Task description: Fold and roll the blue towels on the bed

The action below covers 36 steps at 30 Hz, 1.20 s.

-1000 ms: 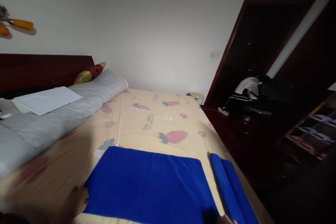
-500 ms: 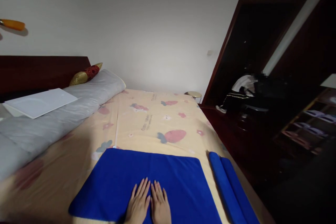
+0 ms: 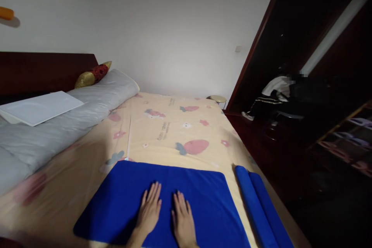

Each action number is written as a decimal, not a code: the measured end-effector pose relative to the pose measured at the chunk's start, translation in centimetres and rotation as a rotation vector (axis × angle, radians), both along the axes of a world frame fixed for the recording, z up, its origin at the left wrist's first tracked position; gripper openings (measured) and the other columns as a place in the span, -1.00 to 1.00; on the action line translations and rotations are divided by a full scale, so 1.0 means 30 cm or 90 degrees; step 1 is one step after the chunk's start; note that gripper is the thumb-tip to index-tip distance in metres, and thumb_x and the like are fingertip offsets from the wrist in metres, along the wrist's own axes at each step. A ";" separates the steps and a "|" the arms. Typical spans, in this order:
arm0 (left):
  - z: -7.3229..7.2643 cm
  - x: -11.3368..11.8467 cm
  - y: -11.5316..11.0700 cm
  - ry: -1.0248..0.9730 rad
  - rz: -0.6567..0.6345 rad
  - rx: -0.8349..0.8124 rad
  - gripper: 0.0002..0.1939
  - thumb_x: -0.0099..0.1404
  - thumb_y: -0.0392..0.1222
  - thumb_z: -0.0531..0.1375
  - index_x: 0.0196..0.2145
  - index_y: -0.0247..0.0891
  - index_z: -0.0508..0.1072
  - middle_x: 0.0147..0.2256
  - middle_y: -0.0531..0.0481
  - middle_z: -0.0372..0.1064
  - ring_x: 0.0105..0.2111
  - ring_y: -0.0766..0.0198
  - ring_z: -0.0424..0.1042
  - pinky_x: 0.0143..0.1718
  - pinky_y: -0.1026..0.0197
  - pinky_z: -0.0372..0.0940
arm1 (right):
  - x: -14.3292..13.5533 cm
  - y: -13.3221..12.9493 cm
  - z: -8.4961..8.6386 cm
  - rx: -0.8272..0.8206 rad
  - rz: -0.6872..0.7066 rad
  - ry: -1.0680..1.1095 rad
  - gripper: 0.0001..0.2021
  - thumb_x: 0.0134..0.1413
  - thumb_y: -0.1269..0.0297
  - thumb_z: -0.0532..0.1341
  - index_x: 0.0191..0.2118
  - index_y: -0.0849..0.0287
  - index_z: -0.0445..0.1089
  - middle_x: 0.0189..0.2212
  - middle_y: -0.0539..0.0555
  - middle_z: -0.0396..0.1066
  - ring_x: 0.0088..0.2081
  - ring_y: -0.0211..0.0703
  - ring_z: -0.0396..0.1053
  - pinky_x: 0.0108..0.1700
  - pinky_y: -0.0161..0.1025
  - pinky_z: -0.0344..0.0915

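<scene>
A blue cloth (image 3: 203, 190) is spread out on the bed, its near edge partly out of frame. Over its middle, my left hand (image 3: 150, 208) is open with the fingers stretched forward, palm down. My right hand (image 3: 183, 217) is also open and palm down, a short gap to the right of the left. Whether the palms press on the cloth or hover just above it I cannot tell. To the right, beside the cloth, lie two rolled blue cloths (image 3: 255, 205) side by side near the bed's edge.
The bed (image 3: 162, 135) has a patterned cream sheet. On its left are a long grey bedding roll (image 3: 113, 89), a white flat board (image 3: 43, 106) and a red-gold cushion (image 3: 94, 76). A stool (image 3: 217, 99) stands beyond. A seated person (image 3: 276, 89) and a shoe rack (image 3: 348, 139) are at right.
My hands have moved apart from lying side by side, the left a little forward and left, the right slightly rightward. The view has shifted a little. The spread cloth looks the same.
</scene>
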<state>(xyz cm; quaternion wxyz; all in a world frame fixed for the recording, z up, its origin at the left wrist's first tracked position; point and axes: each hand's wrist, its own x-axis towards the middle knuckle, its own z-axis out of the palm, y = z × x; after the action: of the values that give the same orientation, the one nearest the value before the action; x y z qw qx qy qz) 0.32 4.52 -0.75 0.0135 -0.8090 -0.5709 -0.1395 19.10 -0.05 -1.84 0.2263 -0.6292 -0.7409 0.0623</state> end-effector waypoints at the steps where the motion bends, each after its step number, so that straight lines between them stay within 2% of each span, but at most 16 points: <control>1: -0.008 0.057 0.024 -0.001 -0.070 0.001 -0.42 0.42 -0.20 -0.18 0.34 -0.05 -0.28 0.33 0.03 0.00 0.31 0.26 0.05 0.27 0.05 0.06 | -0.054 0.040 0.013 -0.012 0.046 0.009 -0.49 0.33 0.09 -0.11 0.34 -0.01 -0.07 0.32 0.01 -0.04 0.32 -0.05 -0.02 0.28 0.04 0.12; 3: -0.020 0.082 0.078 0.004 -0.135 -0.012 -0.43 0.42 -0.18 -0.16 0.34 0.02 -0.22 0.32 0.08 0.03 0.29 0.28 0.09 0.26 0.08 0.08 | -0.067 0.104 0.021 -0.026 0.086 0.011 -0.49 0.32 0.08 -0.10 0.33 -0.03 -0.05 0.32 0.01 -0.03 0.32 -0.05 -0.02 0.29 0.06 0.11; 4: -0.023 0.048 0.108 0.010 -0.113 -0.026 -0.45 0.42 -0.15 -0.15 0.33 0.06 -0.16 0.32 0.09 0.04 0.29 0.26 0.09 0.26 0.04 0.07 | -0.024 0.127 0.018 -0.026 0.071 0.003 -0.49 0.31 0.05 -0.08 0.32 -0.02 -0.01 0.32 0.02 -0.02 0.32 -0.02 -0.01 0.29 0.09 0.11; 6: -0.025 -0.093 0.167 0.024 0.036 -0.052 -0.48 0.41 -0.06 -0.14 0.31 0.07 -0.02 0.33 0.05 0.02 0.31 0.16 0.05 0.27 -0.09 0.03 | 0.142 0.151 0.002 -0.016 -0.018 -0.025 -0.46 0.28 -0.04 -0.06 0.31 -0.02 0.06 0.31 0.06 0.00 0.31 0.05 0.02 0.27 0.15 0.13; 8: -0.019 -0.280 0.222 0.029 0.268 -0.052 -0.44 0.40 -0.01 -0.16 0.32 -0.08 0.00 0.35 -0.07 -0.07 0.34 0.08 -0.04 0.28 -0.17 -0.03 | 0.356 0.148 -0.020 0.004 -0.141 -0.058 -0.42 0.25 -0.11 -0.07 0.30 -0.01 0.10 0.29 0.10 0.06 0.29 0.12 0.04 0.24 0.20 0.14; 11: -0.003 -0.474 0.275 0.010 0.410 -0.097 -0.39 0.40 0.03 -0.23 0.35 -0.18 -0.11 0.37 -0.13 -0.14 0.35 0.07 -0.06 0.27 -0.20 -0.02 | 0.572 0.128 -0.039 0.046 -0.239 -0.090 -0.38 0.23 -0.12 -0.10 0.31 0.05 0.09 0.28 0.21 0.10 0.28 0.20 0.05 0.22 0.28 0.13; 12: 0.002 -0.483 0.281 0.010 0.417 -0.102 -0.38 0.40 0.01 -0.24 0.35 -0.24 -0.10 0.37 -0.16 -0.13 0.35 0.06 -0.06 0.27 -0.20 -0.02 | 0.582 0.129 -0.037 0.055 -0.243 -0.094 -0.37 0.23 -0.13 -0.10 0.31 0.09 0.08 0.27 0.25 0.10 0.28 0.23 0.05 0.22 0.30 0.11; 14: 0.007 -0.405 0.276 0.023 0.359 -0.080 -0.39 0.40 -0.05 -0.23 0.33 -0.33 -0.04 0.35 -0.21 -0.08 0.35 0.03 -0.06 0.29 -0.18 -0.04 | 0.496 0.149 -0.023 0.050 -0.208 -0.089 -0.35 0.24 -0.13 -0.09 0.31 0.14 0.08 0.28 0.25 0.08 0.29 0.22 0.03 0.25 0.28 0.08; 18: -0.013 -0.069 0.247 0.026 -0.022 -0.006 -0.44 0.42 -0.13 -0.18 0.35 -0.10 -0.13 0.33 0.03 0.01 0.33 0.23 0.00 0.30 0.03 0.02 | 0.111 0.235 0.027 -0.016 0.005 -0.034 -0.46 0.32 0.01 -0.12 0.33 0.04 -0.01 0.32 0.06 -0.04 0.32 -0.01 -0.03 0.29 0.09 0.10; 21: -0.029 0.028 0.264 0.019 -0.144 0.015 -0.41 0.43 -0.14 -0.15 0.35 0.01 -0.24 0.33 0.10 0.01 0.30 0.29 0.06 0.29 0.06 0.03 | -0.021 0.299 0.057 -0.053 0.092 -0.010 -0.49 0.34 0.04 -0.13 0.33 -0.03 -0.04 0.33 -0.01 -0.06 0.33 -0.09 -0.05 0.31 0.06 0.07; 23: -0.025 -0.052 0.301 0.022 -0.067 -0.021 -0.44 0.43 -0.07 -0.15 0.34 0.03 -0.16 0.33 0.08 0.02 0.31 0.22 0.05 0.30 -0.03 0.00 | 0.063 0.322 0.059 -0.068 0.058 -0.026 -0.48 0.31 -0.02 -0.11 0.32 -0.01 0.00 0.32 0.03 -0.04 0.33 -0.04 -0.03 0.31 0.09 0.07; 27: 0.003 -0.377 0.389 0.038 0.291 -0.077 -0.41 0.40 0.00 -0.20 0.35 -0.11 -0.10 0.36 -0.08 -0.09 0.34 0.04 -0.04 0.27 -0.24 -0.07 | 0.490 0.289 0.002 -0.028 -0.170 -0.073 -0.40 0.25 -0.07 -0.04 0.31 0.11 0.08 0.30 0.20 0.05 0.31 0.16 0.01 0.27 0.24 0.08; 29: 0.015 -0.501 0.414 0.053 0.334 -0.077 -0.38 0.39 0.02 -0.20 0.35 -0.18 -0.11 0.38 -0.09 -0.13 0.35 0.06 -0.09 0.28 -0.22 -0.08 | 0.689 0.249 -0.039 0.013 -0.204 -0.073 -0.41 0.25 -0.05 -0.07 0.32 0.08 0.06 0.30 0.20 0.07 0.30 0.20 0.03 0.24 0.27 0.11; 31: 0.024 -0.555 0.425 0.055 0.329 -0.074 -0.37 0.38 0.03 -0.20 0.35 -0.20 -0.08 0.38 -0.09 -0.13 0.35 0.08 -0.09 0.28 -0.21 -0.09 | 0.802 0.220 -0.065 0.045 -0.199 -0.079 -0.43 0.23 -0.06 -0.10 0.29 -0.03 0.11 0.25 0.17 0.18 0.26 0.25 0.10 0.20 0.32 0.12; 33: 0.033 -0.538 0.422 0.048 0.336 -0.066 -0.38 0.39 0.02 -0.21 0.34 -0.21 -0.06 0.37 -0.12 -0.09 0.34 0.06 -0.06 0.27 -0.26 -0.10 | 0.804 0.215 -0.063 0.072 -0.225 -0.087 -0.42 0.21 -0.08 -0.08 0.28 -0.04 0.13 0.22 0.18 0.23 0.23 0.31 0.15 0.20 0.39 0.08; 36: 0.046 -0.397 0.395 0.037 0.269 -0.023 -0.39 0.40 -0.02 -0.23 0.35 -0.21 -0.12 0.36 -0.12 -0.08 0.35 0.08 -0.08 0.30 -0.24 -0.14 | 0.608 0.248 -0.021 0.091 -0.256 -0.091 -0.38 0.24 -0.07 -0.06 0.31 0.14 0.07 0.26 0.29 0.13 0.26 0.33 0.09 0.22 0.42 0.01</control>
<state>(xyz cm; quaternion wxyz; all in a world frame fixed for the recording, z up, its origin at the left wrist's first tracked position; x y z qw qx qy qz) -11.60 16.37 0.64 0.0443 -0.6751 -0.7295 -0.1002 37.36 7.39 -2.48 0.2253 -0.7496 -0.6170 -0.0811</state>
